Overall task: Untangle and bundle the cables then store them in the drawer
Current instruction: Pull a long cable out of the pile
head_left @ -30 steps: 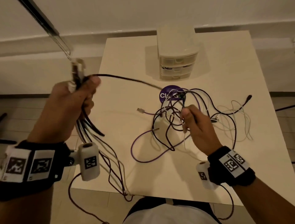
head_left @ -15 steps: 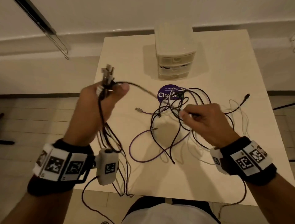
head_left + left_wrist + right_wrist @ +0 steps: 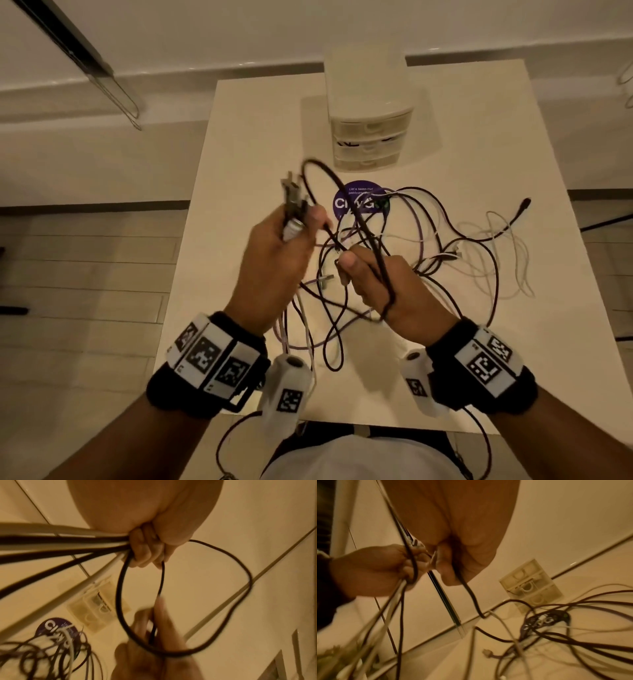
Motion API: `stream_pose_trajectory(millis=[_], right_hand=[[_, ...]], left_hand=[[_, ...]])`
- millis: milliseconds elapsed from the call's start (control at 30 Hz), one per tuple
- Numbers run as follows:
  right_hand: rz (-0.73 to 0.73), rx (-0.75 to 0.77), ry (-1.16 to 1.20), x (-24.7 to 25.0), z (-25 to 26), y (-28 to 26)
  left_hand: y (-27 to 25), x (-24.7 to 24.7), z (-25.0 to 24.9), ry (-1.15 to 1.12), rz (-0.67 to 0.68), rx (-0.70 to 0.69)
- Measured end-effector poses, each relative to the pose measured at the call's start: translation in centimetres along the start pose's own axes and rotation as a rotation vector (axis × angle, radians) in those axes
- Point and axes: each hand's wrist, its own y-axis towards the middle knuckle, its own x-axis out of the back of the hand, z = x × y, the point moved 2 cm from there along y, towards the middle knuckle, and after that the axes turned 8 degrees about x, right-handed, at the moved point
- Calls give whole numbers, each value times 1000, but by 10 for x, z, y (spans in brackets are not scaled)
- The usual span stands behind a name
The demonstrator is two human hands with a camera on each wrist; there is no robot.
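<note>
Head view: black cable loops between both hands' fingers.

Left hand and its plug ends smear with motion blur, plug types unreadable. Right hand is blurred in the left wrist view; its fingertips hide behind its own knuckles from the head. Sticker text partly covered by cables. Drawer unit contents too dim to tell.

Two hands, one drawer unit with three drawers, one sticker.
</note>
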Motion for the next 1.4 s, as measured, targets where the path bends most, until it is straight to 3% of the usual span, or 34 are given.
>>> stream_pose_trajectory(millis=[167, 300, 367, 433, 500, 567, 633, 767, 833, 933, 1033, 1133, 1200, 1267, 1333, 1400], right_hand=[[-6, 63, -148, 10, -30, -12], [24, 132, -423, 19, -51, -12], [-15, 112, -524, 26, -64, -10], [-138, 22, -504, 33, -70, -11], [-247, -3, -400, 37, -64, -11], [-263, 31, -253, 33, -43, -5], [-162, 69, -122, 20, -17, 6], [92, 161, -160, -10, 14, 22], [194, 137, -137, -22, 14, 25], [294, 39, 17, -33, 8, 18], [211, -73, 194, -34, -3, 7], [104, -61, 14, -25, -25, -3], [150, -70, -126, -21, -42, -11], [175, -129, -120, -16, -59, -22], [105, -236, -23, -8, -61, -29], [37, -242, 22, -2, -49, -27]], left_hand=[[11, 37, -32, -274, -207, -143], [13, 58, -49, -422, -384, -195], [14, 78, -55, -348, -449, -206], [13, 90, -60, -240, -366, -219], [11, 84, -63, -353, -264, -192], [5, 61, -66, -350, -184, -173], [1, 39, -63, -334, -103, -162], [3, 17, -55, -364, 59, -107], [2, 11, -56, -376, 106, -108], [3, 13, -57, -388, 112, -113], [6, 26, -60, -420, 57, -126], [9, 43, -65, -437, -23, -156], [9, 54, -70, -441, -69, -179], [10, 66, -74, -425, -107, -188], [11, 76, -74, -374, -117, -154], [12, 74, -66, -289, -76, -66]])
